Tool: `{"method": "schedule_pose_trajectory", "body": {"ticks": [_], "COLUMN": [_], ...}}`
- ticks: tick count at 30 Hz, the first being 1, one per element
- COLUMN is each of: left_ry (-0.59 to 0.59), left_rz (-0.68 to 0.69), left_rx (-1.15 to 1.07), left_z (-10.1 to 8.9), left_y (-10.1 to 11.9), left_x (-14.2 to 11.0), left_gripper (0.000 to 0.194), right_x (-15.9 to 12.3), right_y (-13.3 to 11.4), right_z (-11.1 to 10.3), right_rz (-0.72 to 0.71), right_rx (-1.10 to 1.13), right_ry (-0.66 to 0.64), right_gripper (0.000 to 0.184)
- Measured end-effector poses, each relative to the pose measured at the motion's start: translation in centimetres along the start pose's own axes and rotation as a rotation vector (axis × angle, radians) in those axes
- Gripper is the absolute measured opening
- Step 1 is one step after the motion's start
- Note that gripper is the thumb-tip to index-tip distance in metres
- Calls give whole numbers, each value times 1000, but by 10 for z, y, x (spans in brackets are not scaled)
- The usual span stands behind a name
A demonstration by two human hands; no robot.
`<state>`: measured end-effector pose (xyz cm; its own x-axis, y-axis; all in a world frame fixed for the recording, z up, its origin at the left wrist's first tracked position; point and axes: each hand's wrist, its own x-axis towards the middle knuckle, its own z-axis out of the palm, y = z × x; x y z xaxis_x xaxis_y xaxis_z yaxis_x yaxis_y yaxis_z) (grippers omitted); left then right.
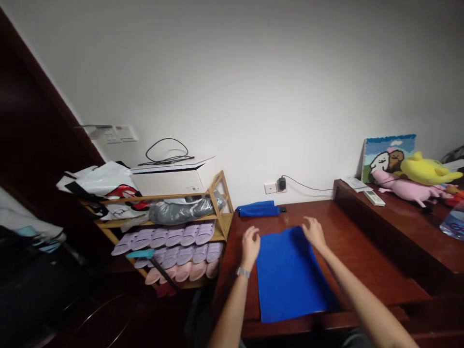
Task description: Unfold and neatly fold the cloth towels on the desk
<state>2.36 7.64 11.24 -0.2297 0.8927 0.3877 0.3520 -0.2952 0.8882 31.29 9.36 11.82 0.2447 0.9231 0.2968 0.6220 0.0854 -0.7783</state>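
A blue cloth [286, 278] lies spread over the front part of the reddish-brown desk, its near edge close to the desk's front. My left hand [251, 247], with a watch on the wrist, is at the cloth's far left corner, fingers curled in a pinch. At the far right corner is my right hand [313, 234], thumb and fingers bent together on the cloth's edge. Shading runs along the right side of the cloth, which looks slightly raised. Behind it, against the wall, sits a folded blue cloth bundle [258, 209].
Left of the desk [366, 251] stands a wooden rack [222, 203] with slippers [181, 237], a white box [170, 179] and bags. A raised shelf on the right holds plush toys [406, 188], a remote [374, 197] and a bottle [453, 223]. A black plug [282, 183] sits in the wall socket.
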Motion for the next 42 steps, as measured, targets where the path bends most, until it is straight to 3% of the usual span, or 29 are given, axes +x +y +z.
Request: {"method": "schedule_pose_trajectory", "body": {"ticks": [2, 5, 7, 10, 14, 20, 21, 23, 25, 27, 31, 34, 37, 40, 42], "left_ry": [-179, -459, -576, -621, -578, -453, -451, -460, -487, -547, -654, -593, -491, -439, -419], "left_rz": [134, 247, 262, 241, 186, 115, 135, 209, 305, 387, 361, 218, 104, 75, 88], "left_rx": [299, 627, 755, 871, 943, 971, 947, 881, 825, 801, 840, 904, 948, 960, 959], "left_z": [13, 22, 22, 18, 15, 21, 22, 26, 30, 36, 48, 57, 66, 71, 71], "left_y": [-30, -70, -85, -90, -78, -35, -29, -22, -26, -38, -70, -85, -89, -90, -91], "left_x": [-43, -97, -115, -122, -137, -183, -183, -170, -146, -121, -91, -100, -124, -146, -154], "left_gripper": [28, 43, 52, 56, 59, 48, 44, 40, 40, 43, 56, 60, 62, 62, 62], "right_x": [-48, -120, -153, -169, -142, -68, -64, -71, -92, -115, -128, -104, -71, -48, -39], "right_y": [27, 70, 90, 101, 104, 104, 102, 99, 100, 107, 128, 136, 137, 137, 139], "right_z": [31, 69, 85, 90, 76, 35, 33, 35, 45, 57, 68, 62, 52, 46, 48], "right_rz": [-11, -35, 8, 7, -88, -413, -410, -302, -115, 53, 104, 24, -86, -158, -146], "right_rx": [-98, -446, -589, -652, -600, -424, -440, -514, -588, -630, -664, -666, -650, -623, -604], "right_ry": [-51, -188, -247, -295, -376, -699, -696, -565, -371, -270, -302, -369, -496, -610, -598], "right_gripper": [50, 62, 71, 77, 75, 69, 70, 70, 69, 73, 81, 79, 78, 75, 73]}}
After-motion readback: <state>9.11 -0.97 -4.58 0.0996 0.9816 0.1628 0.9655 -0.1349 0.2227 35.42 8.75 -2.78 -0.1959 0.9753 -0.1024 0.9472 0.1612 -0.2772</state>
